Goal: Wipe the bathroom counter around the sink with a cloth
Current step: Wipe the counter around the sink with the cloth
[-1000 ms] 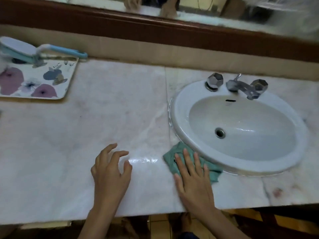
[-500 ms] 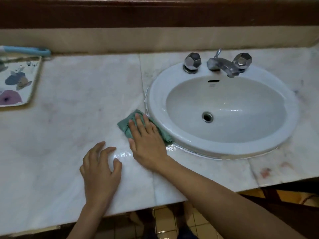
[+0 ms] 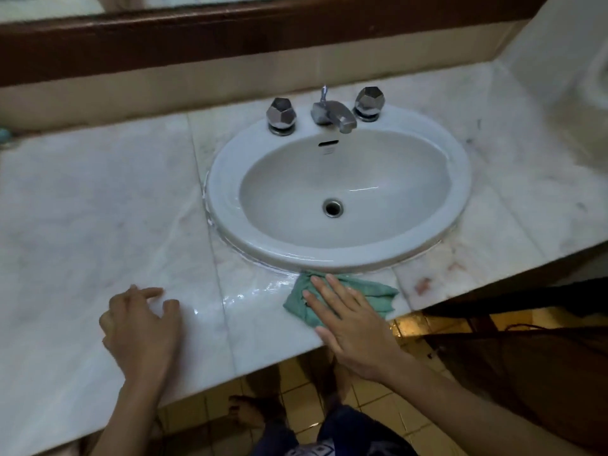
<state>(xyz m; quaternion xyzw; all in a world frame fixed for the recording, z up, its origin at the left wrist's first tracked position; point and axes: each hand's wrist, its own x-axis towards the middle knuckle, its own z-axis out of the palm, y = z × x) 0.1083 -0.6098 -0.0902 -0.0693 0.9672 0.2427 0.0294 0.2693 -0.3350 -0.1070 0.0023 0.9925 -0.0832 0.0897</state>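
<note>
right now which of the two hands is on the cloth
The right hand, pressed flat on the green cloth by the sink; the left hand rests on bare counter instead.

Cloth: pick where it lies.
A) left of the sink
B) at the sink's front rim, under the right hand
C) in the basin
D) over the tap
B: the cloth lies on the counter against the front rim of the sink, and the right hand presses flat on it.
</note>
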